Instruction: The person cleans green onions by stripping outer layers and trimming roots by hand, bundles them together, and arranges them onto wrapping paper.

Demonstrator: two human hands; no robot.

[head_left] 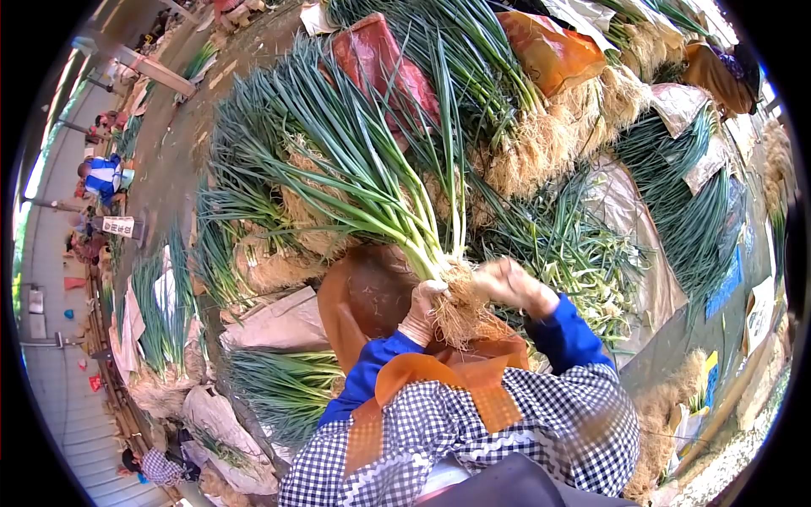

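A bunch of green onions [414,228] points away from me, leaves up and roots toward my chest. My left hand [420,311] is closed around the bunch near its root end, on the left side. Pale tangled roots [460,308] hang down between my two hands. A couple of stalks stand slightly apart on the bunch's right. My right hand [511,283] is at the right of the roots, its fingers smeared by motion, so its grip is unclear. Below the bunch, an orange-brown plastic sheet [338,304] spreads over my lap.
Stacked green onions [279,110] lie beyond my hands, with a red sack [389,72] and an orange sack [553,51] on them. Loose leaves and trimmings [583,262] cover the ground at right. More onions [287,384] lie at lower left. Other people sit far left, one in blue [101,177].
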